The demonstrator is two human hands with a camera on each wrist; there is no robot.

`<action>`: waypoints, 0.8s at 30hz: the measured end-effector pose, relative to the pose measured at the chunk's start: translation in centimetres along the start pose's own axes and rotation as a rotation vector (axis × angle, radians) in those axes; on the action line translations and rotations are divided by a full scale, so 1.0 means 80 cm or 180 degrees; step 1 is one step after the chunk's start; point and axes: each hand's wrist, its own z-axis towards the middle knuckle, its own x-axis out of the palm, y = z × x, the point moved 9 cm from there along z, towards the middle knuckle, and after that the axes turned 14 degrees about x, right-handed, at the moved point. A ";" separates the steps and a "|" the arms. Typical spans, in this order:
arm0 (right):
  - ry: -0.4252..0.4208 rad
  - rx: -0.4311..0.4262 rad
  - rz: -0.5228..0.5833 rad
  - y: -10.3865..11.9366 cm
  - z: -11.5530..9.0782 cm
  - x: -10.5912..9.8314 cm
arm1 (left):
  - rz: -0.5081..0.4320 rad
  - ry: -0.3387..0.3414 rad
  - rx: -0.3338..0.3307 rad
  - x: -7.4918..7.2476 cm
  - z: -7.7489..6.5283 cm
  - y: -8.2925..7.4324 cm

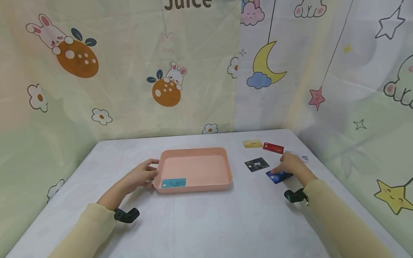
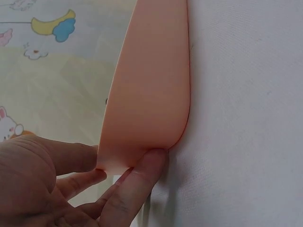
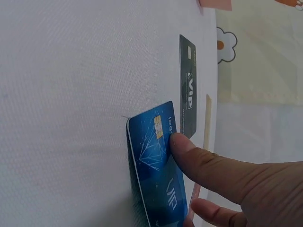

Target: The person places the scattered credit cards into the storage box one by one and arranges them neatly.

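My left hand [image 1: 139, 176] is at the left end of a shallow pink tray [image 1: 196, 161], its fingers and thumb touching the outside. Seen from the left wrist, the thumb [image 2: 150, 170] presses the tray's rounded corner [image 2: 142, 127]. Inside the tray, at the near left, lies a teal VIP card [image 1: 173, 183]. Toward the right, my right hand [image 1: 295, 166] pinches a blue VIP card [image 3: 154, 146] by its edge. The card tilts, with a shadow under its near side; the thumb shows on top and the other fingertips are partly hidden.
Left of the blue card lies a black Vip card [image 1: 257, 164]. Farther back are a gold card [image 1: 252, 143] and a red VIP card [image 1: 273, 148]. A whitish card [image 1: 304, 158] shows partly behind my right hand. Patterned cloth walls [image 1: 200, 114] border the white table [image 1: 200, 222].
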 end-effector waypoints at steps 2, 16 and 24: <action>-0.0025 -0.0028 -0.0026 0.000 0.000 -0.002 | 0.0004 0.0002 -0.0002 -0.001 0.000 0.000; -0.0093 -0.0197 0.0204 -0.009 0.006 -0.017 | 0.0014 0.0003 -0.0025 0.000 0.002 0.002; 0.0085 -0.0090 0.0642 -0.018 0.009 -0.014 | -0.0026 -0.0005 -0.0013 0.002 0.001 0.003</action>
